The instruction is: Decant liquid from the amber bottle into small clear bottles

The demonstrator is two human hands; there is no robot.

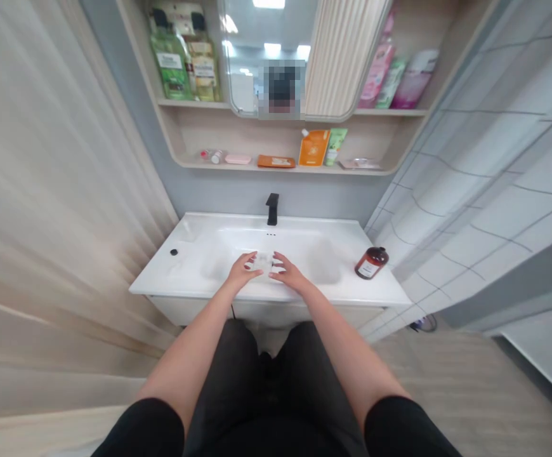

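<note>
Both my hands reach over the white sink (200,266), below the black faucet (272,208). My left hand (242,268) and my right hand (288,271) face each other with fingers curled round a small pale, whitish object (262,261) held between them; I cannot make out what it is. The hands hover over the basin's middle.
A brown bottle with a white label (371,262) lies on the sink's right rim. A black drain plug (174,252) sits at the left. Shelves above hold green bottles (176,57), pink bottles (394,76), an orange pouch (313,147) and a mirror (266,51). Tiled wall at right.
</note>
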